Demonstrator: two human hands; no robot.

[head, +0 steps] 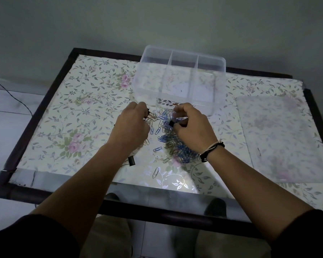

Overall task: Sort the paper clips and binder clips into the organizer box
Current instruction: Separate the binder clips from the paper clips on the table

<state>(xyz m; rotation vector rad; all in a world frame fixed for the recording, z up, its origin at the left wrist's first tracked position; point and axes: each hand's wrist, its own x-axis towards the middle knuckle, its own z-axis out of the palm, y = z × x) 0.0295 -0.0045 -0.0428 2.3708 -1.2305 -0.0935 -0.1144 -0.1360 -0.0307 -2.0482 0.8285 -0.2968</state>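
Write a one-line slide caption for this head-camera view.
Both hands, left hand and right hand, pick through paper clips before an empty organizer box.

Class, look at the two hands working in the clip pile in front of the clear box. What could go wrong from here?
1. The blue paper clips lie tangled, so lifting the binder clip in the right hand might drag some along into the wrong compartment.
2. The lone paper clip near the table's front edge could be knocked off.
3. The organizer box is light-looking; a nudge may shift it.
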